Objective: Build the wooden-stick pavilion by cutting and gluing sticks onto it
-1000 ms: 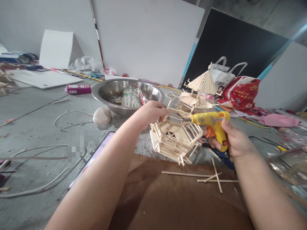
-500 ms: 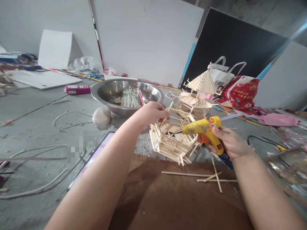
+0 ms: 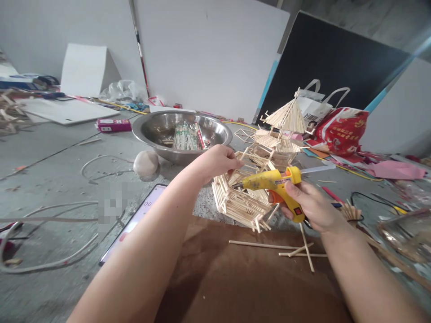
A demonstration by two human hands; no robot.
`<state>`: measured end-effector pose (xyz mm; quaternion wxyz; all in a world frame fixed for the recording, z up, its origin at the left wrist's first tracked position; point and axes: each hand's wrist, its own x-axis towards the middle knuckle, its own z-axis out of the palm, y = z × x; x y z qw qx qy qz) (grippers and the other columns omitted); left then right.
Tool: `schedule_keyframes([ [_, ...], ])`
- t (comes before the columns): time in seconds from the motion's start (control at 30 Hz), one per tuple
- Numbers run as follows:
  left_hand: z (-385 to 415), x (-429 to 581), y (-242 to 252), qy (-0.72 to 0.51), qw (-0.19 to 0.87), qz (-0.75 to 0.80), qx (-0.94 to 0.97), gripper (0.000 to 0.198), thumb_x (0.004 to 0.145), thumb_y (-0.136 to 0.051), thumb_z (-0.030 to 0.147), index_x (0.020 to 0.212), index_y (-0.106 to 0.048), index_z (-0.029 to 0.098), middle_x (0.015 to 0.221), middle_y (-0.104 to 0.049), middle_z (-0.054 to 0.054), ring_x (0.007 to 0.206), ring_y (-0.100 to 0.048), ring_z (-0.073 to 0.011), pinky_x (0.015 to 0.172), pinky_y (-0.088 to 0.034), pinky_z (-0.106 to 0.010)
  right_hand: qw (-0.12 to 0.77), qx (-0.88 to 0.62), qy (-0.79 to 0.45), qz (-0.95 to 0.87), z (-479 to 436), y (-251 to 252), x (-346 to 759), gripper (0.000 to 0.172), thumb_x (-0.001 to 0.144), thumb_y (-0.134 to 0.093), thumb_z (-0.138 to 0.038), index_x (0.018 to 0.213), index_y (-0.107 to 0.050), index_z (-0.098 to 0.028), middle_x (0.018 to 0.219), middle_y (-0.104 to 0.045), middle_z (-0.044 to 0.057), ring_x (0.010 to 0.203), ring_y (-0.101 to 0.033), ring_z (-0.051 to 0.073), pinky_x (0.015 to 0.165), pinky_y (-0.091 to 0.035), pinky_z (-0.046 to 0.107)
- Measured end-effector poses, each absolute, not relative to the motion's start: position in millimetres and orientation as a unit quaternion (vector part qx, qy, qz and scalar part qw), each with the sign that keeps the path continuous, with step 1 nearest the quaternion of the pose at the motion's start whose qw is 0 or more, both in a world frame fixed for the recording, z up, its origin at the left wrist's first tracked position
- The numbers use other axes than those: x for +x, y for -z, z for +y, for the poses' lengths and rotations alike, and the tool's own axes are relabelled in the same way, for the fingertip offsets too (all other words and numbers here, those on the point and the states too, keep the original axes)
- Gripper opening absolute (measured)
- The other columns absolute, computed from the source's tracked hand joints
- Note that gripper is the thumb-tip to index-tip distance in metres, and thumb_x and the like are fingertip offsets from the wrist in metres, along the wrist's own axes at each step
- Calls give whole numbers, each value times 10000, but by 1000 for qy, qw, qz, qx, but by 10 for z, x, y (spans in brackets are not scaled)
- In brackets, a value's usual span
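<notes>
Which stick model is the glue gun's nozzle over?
The nearer, open-topped model; the peaked-roof model stands farther back, beyond the glue gun.

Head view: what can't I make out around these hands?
All in the head view:
Left hand: what it pinches, if anything; its own fingers hide that.
Yellow glue gun: whether its tip touches the stick model; too small and blurred.
Phone: part of its screen; the left forearm covers it.
Wrapped sticks in the steel basin: their number and print; overlapping and too small.
</notes>
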<state>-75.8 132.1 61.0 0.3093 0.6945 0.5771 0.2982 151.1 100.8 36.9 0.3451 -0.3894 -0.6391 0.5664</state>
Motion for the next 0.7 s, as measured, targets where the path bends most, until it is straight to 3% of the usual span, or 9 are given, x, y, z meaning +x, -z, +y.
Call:
schedule_keyframes([
  [0.37, 1302, -711, -641, -291, 338, 579, 683, 271, 644, -539, 434, 578, -494, 175, 532, -530, -2, 435, -353, -74, 432, -240, -229, 339, -397, -554, -648, 986, -361, 1484, 293, 772, -463, -438, 900, -508, -178, 647, -565, 7, 367, -431, 67, 338, -311, 205],
  [0.7, 1296, -689, -643, -287, 329, 581, 687, 244, 643, -534, 402, 567, -496, 174, 526, -539, 0, 446, -366, -76, 440, -263, -232, 329, -397, -533, -671, 979, -338, 1484, 272, 779, -444, -442, 864, -494, -189, 734, -585, 20, 381, -423, 66, 351, -301, 211],
])
